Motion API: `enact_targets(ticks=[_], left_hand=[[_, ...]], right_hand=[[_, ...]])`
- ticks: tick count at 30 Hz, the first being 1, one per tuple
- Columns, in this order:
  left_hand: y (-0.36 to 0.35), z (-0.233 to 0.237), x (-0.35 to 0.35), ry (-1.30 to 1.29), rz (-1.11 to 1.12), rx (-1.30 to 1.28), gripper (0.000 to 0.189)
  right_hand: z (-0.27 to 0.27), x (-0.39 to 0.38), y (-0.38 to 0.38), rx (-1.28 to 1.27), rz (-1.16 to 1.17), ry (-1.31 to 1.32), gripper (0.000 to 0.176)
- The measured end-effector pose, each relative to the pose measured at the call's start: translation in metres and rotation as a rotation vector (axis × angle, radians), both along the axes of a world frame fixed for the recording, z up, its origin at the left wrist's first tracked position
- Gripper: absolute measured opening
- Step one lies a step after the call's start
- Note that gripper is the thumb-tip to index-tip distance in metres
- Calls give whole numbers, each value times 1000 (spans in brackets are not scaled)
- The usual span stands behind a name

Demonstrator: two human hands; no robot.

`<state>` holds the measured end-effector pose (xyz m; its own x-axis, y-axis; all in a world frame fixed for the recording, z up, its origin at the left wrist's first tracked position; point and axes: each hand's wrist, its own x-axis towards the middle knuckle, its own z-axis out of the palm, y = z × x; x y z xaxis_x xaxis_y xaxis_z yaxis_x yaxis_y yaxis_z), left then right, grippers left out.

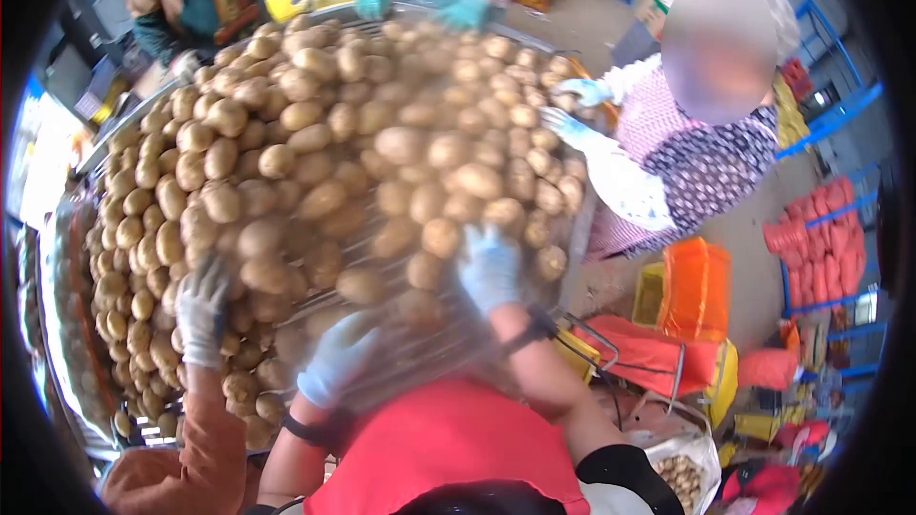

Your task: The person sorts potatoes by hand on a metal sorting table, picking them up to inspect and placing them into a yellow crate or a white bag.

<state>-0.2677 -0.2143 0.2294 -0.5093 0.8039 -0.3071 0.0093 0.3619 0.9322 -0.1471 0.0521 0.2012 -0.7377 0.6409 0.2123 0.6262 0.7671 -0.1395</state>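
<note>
A large heap of potatoes covers a slatted metal table in front of me. My right hand, in a light blue glove, reaches over the near right side with its fingers spread against the potatoes. Lower and to the left, my left hand wears a similar glove. Its fingers stretch out over the slats, somewhat blurred, and nothing shows in its grasp. Just beyond those fingers lies a single potato. Several potatoes around the middle are smeared by motion.
A co-worker's gloved hand touches the heap at the left. Another person's gloved hands work at the right edge, and green gloves at the far edge. Orange crate and potato sack stand at my right.
</note>
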Motion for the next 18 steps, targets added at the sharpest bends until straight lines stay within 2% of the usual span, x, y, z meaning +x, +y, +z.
enact_targets(ticks=[1,2,4,6,7,8,10,11,14,15,18], left_hand=[[-14,1,-6,119,-28,-9,34],[-32,6,-12,240,-54,-31,34],[-60,12,-14,44,86,-52,31],[-77,45,-18,226,173,-75,28],[-94,25,-21,338,307,-34,28],[-95,42,-20,174,500,-80,28],[-106,30,-30,556,676,-127,24],[-107,24,-34,619,751,-166,35],[-94,26,-49,938,828,-267,48],[-88,31,-58,942,842,-294,58],[-77,41,-77,1203,854,-281,61]], right_hand=[[-9,3,6,40,38,9,41],[-2,4,6,-62,28,23,42],[-4,13,12,-130,36,36,51],[-5,18,12,-208,-40,-64,54],[-14,23,14,-217,-35,-40,53],[-18,26,15,-225,-34,-20,52],[-19,30,12,-291,-40,-14,48],[-16,30,11,-325,-48,-10,46],[4,20,-6,-315,-11,68,40],[18,13,-14,-310,102,125,36],[32,-6,-30,-308,269,153,34]])
